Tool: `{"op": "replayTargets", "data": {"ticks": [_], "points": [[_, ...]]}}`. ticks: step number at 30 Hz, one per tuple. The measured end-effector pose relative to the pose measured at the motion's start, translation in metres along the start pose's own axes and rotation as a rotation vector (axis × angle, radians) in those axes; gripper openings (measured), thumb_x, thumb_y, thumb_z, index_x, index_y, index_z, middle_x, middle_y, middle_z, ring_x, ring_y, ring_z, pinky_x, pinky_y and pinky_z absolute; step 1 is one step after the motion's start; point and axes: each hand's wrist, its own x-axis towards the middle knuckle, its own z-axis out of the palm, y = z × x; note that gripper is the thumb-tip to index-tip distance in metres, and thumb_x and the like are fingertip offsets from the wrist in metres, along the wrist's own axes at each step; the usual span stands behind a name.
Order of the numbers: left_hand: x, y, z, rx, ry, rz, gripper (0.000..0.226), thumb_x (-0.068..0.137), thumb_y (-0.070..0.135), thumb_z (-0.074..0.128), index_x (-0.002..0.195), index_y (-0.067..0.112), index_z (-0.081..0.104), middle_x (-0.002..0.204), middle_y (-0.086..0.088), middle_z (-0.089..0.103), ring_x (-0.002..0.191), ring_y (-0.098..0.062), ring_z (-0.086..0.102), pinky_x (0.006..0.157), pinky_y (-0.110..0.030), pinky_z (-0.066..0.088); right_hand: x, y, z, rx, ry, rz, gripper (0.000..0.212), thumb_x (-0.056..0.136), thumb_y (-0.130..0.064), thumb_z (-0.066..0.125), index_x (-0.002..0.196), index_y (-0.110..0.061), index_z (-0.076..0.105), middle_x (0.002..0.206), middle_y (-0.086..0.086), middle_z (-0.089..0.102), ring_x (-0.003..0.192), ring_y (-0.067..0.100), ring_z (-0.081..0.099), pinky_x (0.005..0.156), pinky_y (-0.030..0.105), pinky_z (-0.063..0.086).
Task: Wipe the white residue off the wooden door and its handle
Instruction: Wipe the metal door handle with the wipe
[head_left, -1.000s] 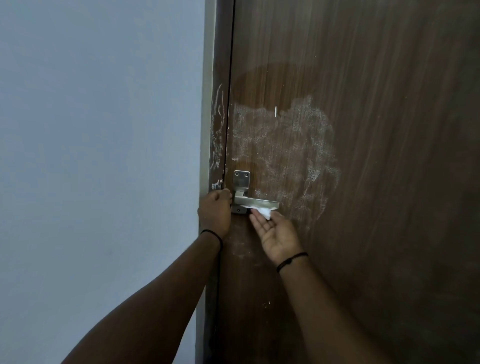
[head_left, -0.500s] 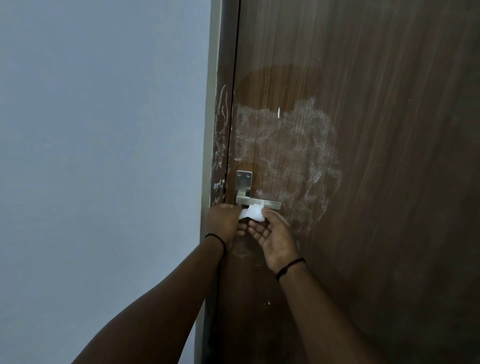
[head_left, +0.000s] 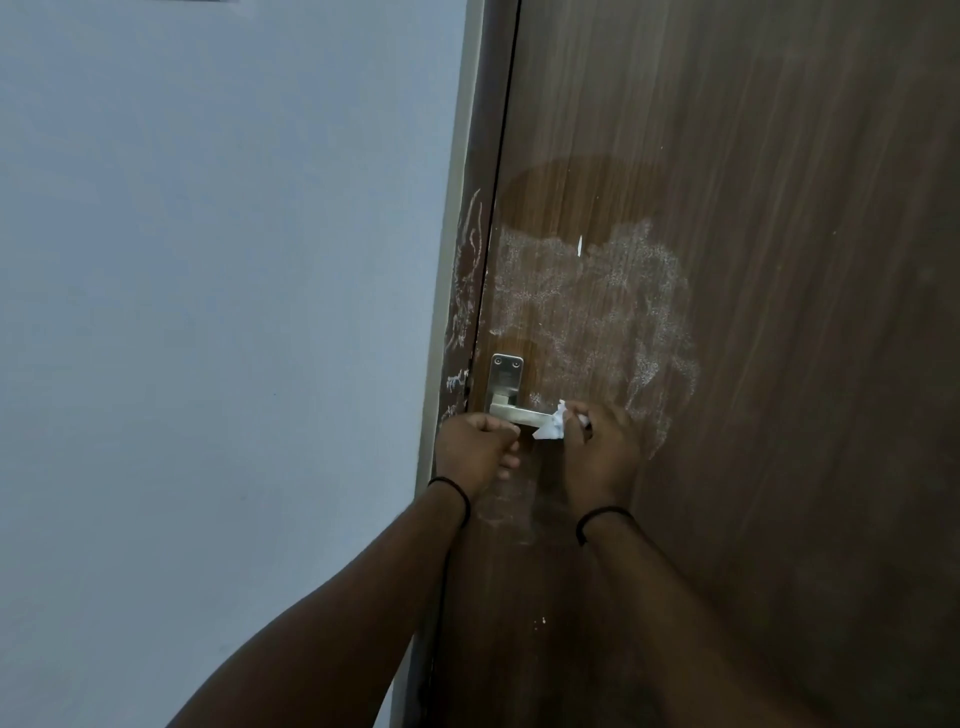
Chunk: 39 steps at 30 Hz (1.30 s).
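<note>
Now right hand (head_left: 597, 447), pinching tissue (head_left: 551, 423), has shifted to handle (head_left: 519, 414) tip

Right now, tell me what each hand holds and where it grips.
The right hand pinches a crumpled white tissue by its right side, at the lever's free end. The left hand is curled near the handle; its grip cannot be told.

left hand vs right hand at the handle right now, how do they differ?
The left hand grips the inner end of the handle bare; the right hand pinches a white tissue at the handle's free tip. The left hand sits by the door edge; the right hand lies over the residue side of the door. Both are curled, backs to camera, each wrist with a black band.
</note>
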Motion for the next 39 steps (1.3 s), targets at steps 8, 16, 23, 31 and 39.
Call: {"op": "replayTargets", "data": {"ticks": [8,16,23,31,39], "points": [[0.005,-0.013,-0.011,0.009,0.077,-0.021,0.014,0.094,0.015,0.058,0.087,0.012,0.069,0.069,-0.004,0.071,0.053,-0.013,0.064,0.054,-0.028,0.055,-0.004,0.001,0.022,-0.387,-0.177,-0.482,0.032,0.091,-0.016,0.064,0.123,-0.014,0.068,0.12,0.007,0.07,0.119,0.024,0.063,0.118,0.043,0.011],[0.01,-0.012,-0.014,0.116,0.309,0.118,0.036,0.101,0.038,0.04,0.085,0.018,0.064,0.075,-0.003,0.07,0.065,-0.02,0.068,0.066,-0.037,0.057,0.016,-0.04,0.046,-0.394,-0.326,-0.488,0.021,0.093,-0.034,0.059,0.094,-0.021,0.075,0.094,0.003,0.066,0.097,0.026,0.052,0.089,0.041,0.04],[0.006,-0.01,-0.008,0.169,0.376,0.224,0.038,0.101,0.049,0.029,0.076,0.045,0.057,0.081,0.021,0.061,0.082,0.001,0.059,0.069,-0.018,0.044,0.019,-0.056,0.056,-0.586,-0.346,-0.552,0.023,0.091,-0.034,0.054,0.081,-0.023,0.07,0.095,0.003,0.059,0.101,0.027,0.045,0.086,0.044,0.031],[0.008,-0.014,-0.001,0.065,0.32,0.165,0.035,0.103,0.033,0.035,0.097,0.014,0.064,0.089,-0.007,0.069,0.086,-0.026,0.066,0.08,-0.045,0.056,0.009,-0.014,0.029,-0.425,-0.149,-0.799,0.012,0.085,-0.025,0.06,0.086,-0.025,0.072,0.095,-0.004,0.061,0.093,0.021,0.051,0.084,0.039,0.03],[0.004,-0.009,0.005,0.024,0.272,0.137,0.024,0.099,0.012,0.045,0.106,0.005,0.067,0.098,-0.014,0.07,0.089,-0.027,0.067,0.08,-0.036,0.056,0.013,-0.001,0.013,-0.388,-0.164,-0.771,0.02,0.089,-0.018,0.063,0.106,-0.021,0.073,0.112,-0.001,0.071,0.102,0.024,0.062,0.09,0.038,0.035]]}}
